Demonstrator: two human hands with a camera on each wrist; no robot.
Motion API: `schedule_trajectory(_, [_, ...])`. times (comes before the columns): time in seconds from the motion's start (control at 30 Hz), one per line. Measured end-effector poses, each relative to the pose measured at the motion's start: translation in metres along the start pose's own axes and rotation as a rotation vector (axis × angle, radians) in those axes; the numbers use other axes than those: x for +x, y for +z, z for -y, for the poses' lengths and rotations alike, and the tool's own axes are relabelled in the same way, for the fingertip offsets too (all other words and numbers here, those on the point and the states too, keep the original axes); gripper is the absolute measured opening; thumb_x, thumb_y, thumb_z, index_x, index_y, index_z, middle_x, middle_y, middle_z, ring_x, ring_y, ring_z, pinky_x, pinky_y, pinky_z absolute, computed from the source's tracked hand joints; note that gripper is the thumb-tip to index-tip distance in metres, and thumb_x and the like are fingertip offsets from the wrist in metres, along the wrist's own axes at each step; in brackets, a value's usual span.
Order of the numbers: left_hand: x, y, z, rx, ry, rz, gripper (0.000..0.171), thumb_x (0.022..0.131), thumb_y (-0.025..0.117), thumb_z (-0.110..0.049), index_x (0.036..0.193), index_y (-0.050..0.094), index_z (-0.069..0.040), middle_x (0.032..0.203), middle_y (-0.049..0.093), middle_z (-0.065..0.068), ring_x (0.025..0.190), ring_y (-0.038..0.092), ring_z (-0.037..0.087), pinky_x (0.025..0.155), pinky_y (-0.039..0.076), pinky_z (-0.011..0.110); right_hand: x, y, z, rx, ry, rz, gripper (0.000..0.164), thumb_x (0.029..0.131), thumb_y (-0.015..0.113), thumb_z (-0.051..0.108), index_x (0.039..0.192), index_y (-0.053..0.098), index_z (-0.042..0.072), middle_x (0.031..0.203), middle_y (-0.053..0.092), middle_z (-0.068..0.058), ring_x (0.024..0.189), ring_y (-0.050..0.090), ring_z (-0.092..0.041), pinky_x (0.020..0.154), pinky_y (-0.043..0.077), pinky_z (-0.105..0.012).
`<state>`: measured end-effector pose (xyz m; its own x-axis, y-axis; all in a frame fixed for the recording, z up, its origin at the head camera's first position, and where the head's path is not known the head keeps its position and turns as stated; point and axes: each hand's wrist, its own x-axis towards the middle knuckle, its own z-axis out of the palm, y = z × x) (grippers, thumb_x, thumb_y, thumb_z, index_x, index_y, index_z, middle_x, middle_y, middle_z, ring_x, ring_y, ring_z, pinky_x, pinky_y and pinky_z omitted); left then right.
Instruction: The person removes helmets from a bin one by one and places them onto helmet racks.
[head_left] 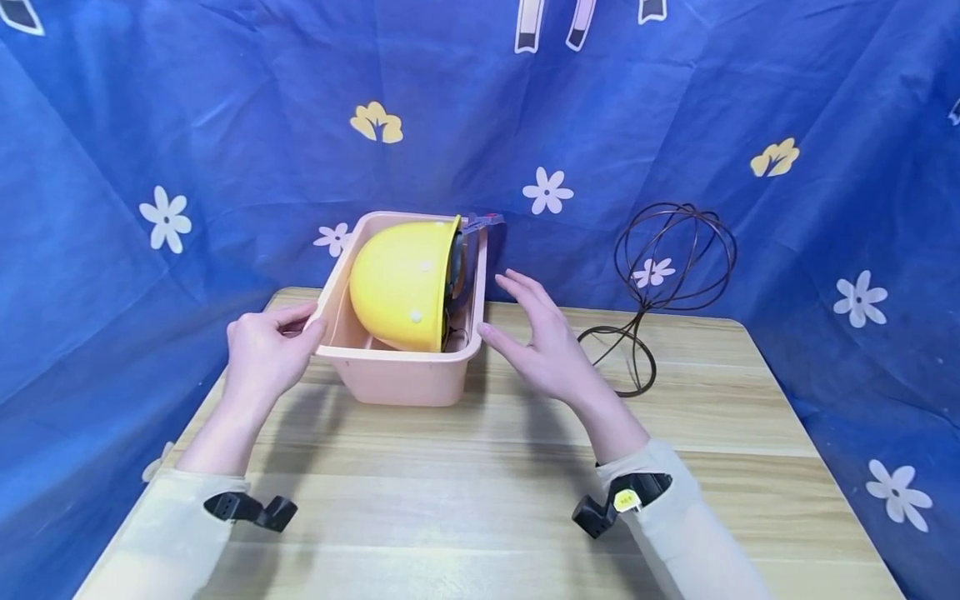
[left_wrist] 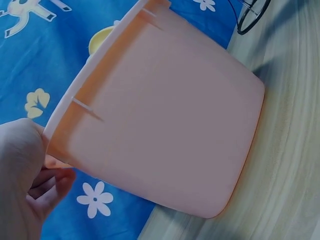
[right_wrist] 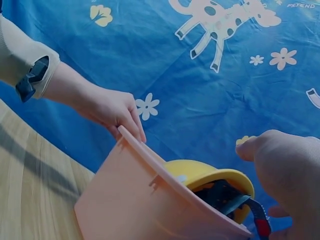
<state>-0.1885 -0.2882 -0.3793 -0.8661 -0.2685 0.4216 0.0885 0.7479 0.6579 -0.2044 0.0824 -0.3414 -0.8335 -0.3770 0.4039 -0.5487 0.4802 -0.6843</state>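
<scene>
A pink plastic bin [head_left: 397, 383] stands toward the back left of the table. Inside it a yellow hard hat [head_left: 397, 283] lies on its side, its opening turned to the right; dark inner straps [right_wrist: 217, 197] show in the right wrist view. My left hand [head_left: 270, 350] pinches the bin's rim at the near left corner, thumb and fingers on either side of it. My right hand [head_left: 540, 342] is beside the bin's right rim, fingers extended and spread, gripping nothing; whether the thumb touches the rim I cannot tell.
A dark wire whisk-shaped frame [head_left: 637, 308], with a looped base and a round cage top, stands at the back right of the table [head_left: 450, 508]. Behind the table hangs a blue printed cloth [head_left: 465, 133]. A clear strip with a red part [head_left: 483, 222] sticks out past the bin's far right corner.
</scene>
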Motion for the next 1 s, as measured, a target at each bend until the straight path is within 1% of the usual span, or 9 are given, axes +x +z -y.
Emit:
schedule_trajectory(0.07, [0.0,0.0,-0.001,-0.001,0.001,-0.014,0.035,0.095,0.076,-0.032,0.123,0.081,-0.012,0.098,0.08,0.012,0.074,0.066,-0.004,0.06,0.044,0.011,0.004,0.002,0.0,0.03,-0.009,-0.003,0.07,0.1,0.072,0.043,0.159,0.049,0.014,0.166,0.039,0.0,0.15,0.04,-0.022,0.119,0.036,-0.05])
schedule_trajectory(0.13, [-0.001,0.001,-0.001,-0.01,-0.011,-0.028,0.033,0.094,0.076,-0.031,0.122,0.081,-0.013,0.097,0.08,0.012,0.071,0.058,-0.013,0.062,0.044,0.015,0.009,0.004,0.0,0.074,-0.02,-0.009,0.068,0.1,0.074,0.037,0.158,0.05,0.011,0.163,0.043,-0.003,0.145,0.046,-0.024,0.116,0.04,-0.048])
schedule_trajectory(0.23, [-0.001,0.003,-0.003,-0.028,-0.026,-0.041,0.031,0.094,0.077,-0.027,0.12,0.082,-0.012,0.097,0.08,0.012,0.07,0.054,-0.019,0.068,0.044,0.02,0.016,0.008,0.0,0.159,-0.023,-0.025,0.065,0.099,0.077,0.028,0.155,0.052,0.007,0.157,0.051,-0.009,0.137,0.056,-0.026,0.112,0.046,-0.047])
schedule_trajectory(0.27, [-0.001,0.003,-0.004,-0.032,-0.027,-0.041,0.031,0.094,0.076,-0.026,0.12,0.082,-0.011,0.097,0.08,0.013,0.071,0.052,-0.019,0.073,0.042,0.02,0.017,0.008,0.0,0.184,-0.02,-0.032,0.064,0.098,0.078,0.026,0.154,0.053,0.006,0.155,0.053,-0.011,0.134,0.058,-0.026,0.111,0.047,-0.047])
schedule_trajectory(0.37, [0.0,0.005,-0.005,-0.04,-0.024,-0.039,0.03,0.094,0.076,-0.024,0.12,0.082,-0.01,0.096,0.08,0.014,0.07,0.053,-0.021,0.076,0.042,0.021,0.023,0.01,0.001,0.252,0.006,-0.038,0.061,0.097,0.079,0.021,0.151,0.056,0.005,0.15,0.058,-0.014,0.129,0.063,-0.028,0.109,0.05,-0.044])
schedule_trajectory(0.47, [0.001,0.004,-0.006,-0.041,-0.029,-0.032,0.031,0.094,0.076,-0.023,0.121,0.081,-0.008,0.096,0.08,0.015,0.069,0.052,-0.023,0.075,0.041,0.015,0.028,0.013,0.003,0.313,0.049,-0.029,0.059,0.096,0.079,0.017,0.149,0.058,0.003,0.148,0.06,-0.014,0.127,0.065,-0.032,0.107,0.051,-0.041])
schedule_trajectory(0.63, [0.001,0.003,-0.007,-0.044,-0.035,-0.022,0.032,0.093,0.077,-0.02,0.121,0.081,-0.006,0.099,0.08,0.016,0.069,0.053,-0.026,0.064,0.045,0.005,0.035,0.019,0.005,0.414,0.115,0.002,0.057,0.095,0.079,0.012,0.147,0.059,-0.001,0.144,0.063,-0.015,0.125,0.066,-0.033,0.106,0.052,-0.041])
schedule_trajectory(0.83, [0.002,0.001,-0.007,-0.054,-0.045,0.0,0.032,0.093,0.077,-0.018,0.122,0.08,-0.004,0.097,0.08,0.017,0.068,0.057,-0.018,0.062,0.045,0.006,0.043,0.026,0.004,0.448,0.178,0.03,0.058,0.095,0.08,0.013,0.147,0.058,-0.001,0.14,0.066,-0.013,0.121,0.069,-0.025,0.101,0.055,-0.034])
schedule_trajectory(1.0, [0.003,0.0,-0.008,-0.057,-0.058,0.011,0.034,0.093,0.076,-0.02,0.122,0.08,-0.003,0.095,0.079,0.017,0.068,0.059,-0.013,0.063,0.045,0.007,0.048,0.032,0.002,0.476,0.197,0.048,0.058,0.095,0.08,0.011,0.147,0.058,-0.004,0.14,0.066,-0.018,0.123,0.068,-0.032,0.1,0.056,-0.036])
